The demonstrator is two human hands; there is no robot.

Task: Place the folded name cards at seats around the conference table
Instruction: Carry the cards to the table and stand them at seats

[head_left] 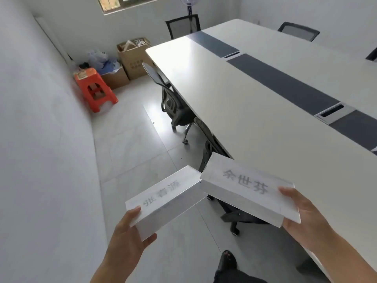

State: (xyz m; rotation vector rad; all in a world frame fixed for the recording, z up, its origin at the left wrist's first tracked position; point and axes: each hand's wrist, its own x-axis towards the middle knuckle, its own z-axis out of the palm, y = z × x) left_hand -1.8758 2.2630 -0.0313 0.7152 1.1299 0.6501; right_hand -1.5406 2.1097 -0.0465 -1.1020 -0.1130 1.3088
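Two name cards in hand beside the conference table

While the person stands at the near left side of the long white conference table [255, 103], each hand carries one folded white name card. The left hand [128, 235] grips the near end of the left name card [163, 198], thumb on top and fingers curled underneath; this card is held out over the tiled floor [130, 152], clear of the table. The right hand [306, 217] pinches the near right end of the right name card [247, 187], thumb on the printed face, fingers closed beneath it. That card hovers at the table's near edge, its far corner over the tabletop, and it sits just beside the left card without clearly touching it. Both cards show grey printed characters. No card stands on the tabletop. A dark strip [285, 86] runs down the table's middle. Black office chairs [175, 107] are tucked under the left side. An orange plastic stool [94, 89] and cardboard boxes [132, 60] stand near the far wall.
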